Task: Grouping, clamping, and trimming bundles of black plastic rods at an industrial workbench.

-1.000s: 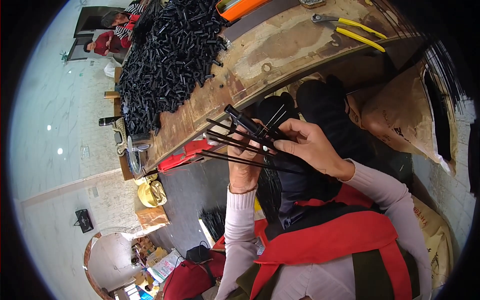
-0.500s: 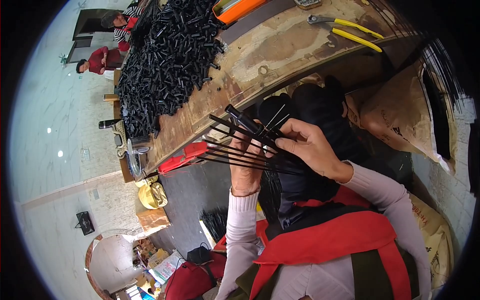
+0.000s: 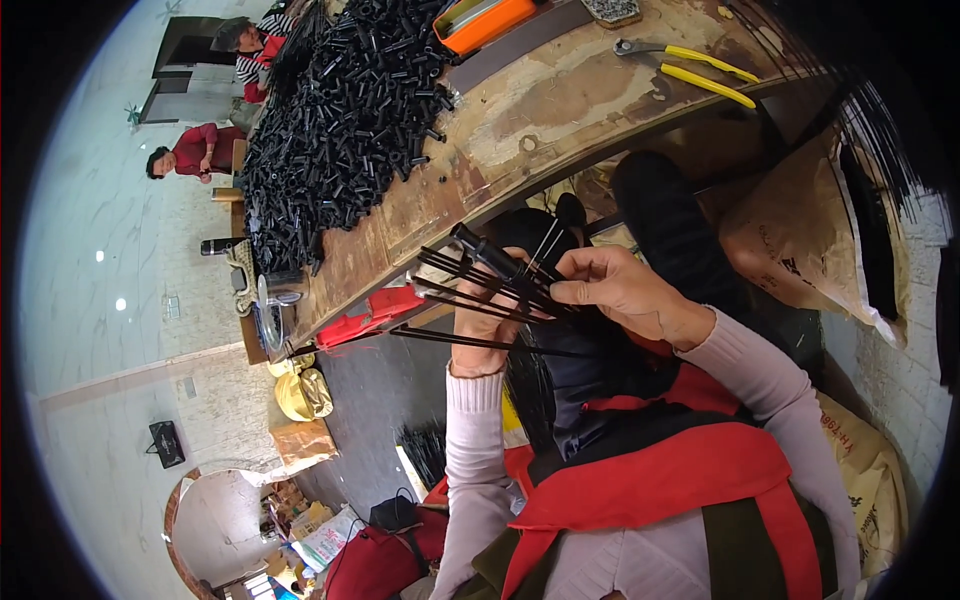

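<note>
A black tube (image 3: pixel 485 252) with a stepped collar is held tilted above my lap, its end toward the bench. Thin black rods (image 3: pixel 455 294) fan out beside it, one pair sitting lower and apart from the others. My left hand (image 3: pixel 480 325) wraps round the tube and rods from below, its fingers partly hidden behind them. My right hand (image 3: pixel 625 295) pinches at the collar end, thumb and forefinger together on the rods. Two thin bright wire ends (image 3: pixel 546 240) stick up next to these fingertips. How the rods join the tube is hidden.
A large heap of short black tubes (image 3: pixel 345 125) covers the wooden bench (image 3: pixel 545 110). Yellow-handled pliers (image 3: pixel 690 68) and an orange tray (image 3: pixel 485 25) lie there too. A brown sack (image 3: pixel 780 235) stands at right. Two people (image 3: pixel 195 150) are at the far left.
The fanned rods have bunched closer to the tube, with a pair separated below. My left hand has shifted slightly left and down. My legs have moved under the bench.
</note>
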`<state>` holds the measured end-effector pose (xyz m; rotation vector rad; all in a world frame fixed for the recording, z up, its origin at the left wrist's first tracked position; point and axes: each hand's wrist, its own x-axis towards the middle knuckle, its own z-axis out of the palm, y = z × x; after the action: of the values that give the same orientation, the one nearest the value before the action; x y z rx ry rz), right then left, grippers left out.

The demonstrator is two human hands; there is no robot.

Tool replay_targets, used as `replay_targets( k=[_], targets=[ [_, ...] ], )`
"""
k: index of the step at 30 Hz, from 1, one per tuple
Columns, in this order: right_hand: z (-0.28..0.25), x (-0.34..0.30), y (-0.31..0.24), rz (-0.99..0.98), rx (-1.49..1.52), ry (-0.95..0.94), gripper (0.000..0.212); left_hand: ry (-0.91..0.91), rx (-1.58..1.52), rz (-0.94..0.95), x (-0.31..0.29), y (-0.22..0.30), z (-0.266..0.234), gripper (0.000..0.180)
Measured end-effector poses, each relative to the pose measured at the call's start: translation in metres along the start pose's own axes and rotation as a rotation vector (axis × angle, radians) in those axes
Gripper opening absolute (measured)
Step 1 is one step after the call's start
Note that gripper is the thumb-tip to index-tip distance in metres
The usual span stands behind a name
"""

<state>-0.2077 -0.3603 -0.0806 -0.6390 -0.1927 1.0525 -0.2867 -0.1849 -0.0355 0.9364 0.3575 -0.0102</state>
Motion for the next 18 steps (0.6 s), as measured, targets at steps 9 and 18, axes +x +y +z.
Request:
replay_targets(
  k=[9, 18],
  targets=[
    [-0.004, -0.001, -0.002, 0.054, 0.077, -0.049, 0.010, -0.133, 0.213, 0.118, 0.006, 0.001, -0.007, 0.041],
    [-0.006, 0.000, -0.010, 0.210, 0.177, -0.064, 0.008, -0.374, 0.327, 0.227, 0.029, 0.002, -0.020, 0.035]
  ],
)
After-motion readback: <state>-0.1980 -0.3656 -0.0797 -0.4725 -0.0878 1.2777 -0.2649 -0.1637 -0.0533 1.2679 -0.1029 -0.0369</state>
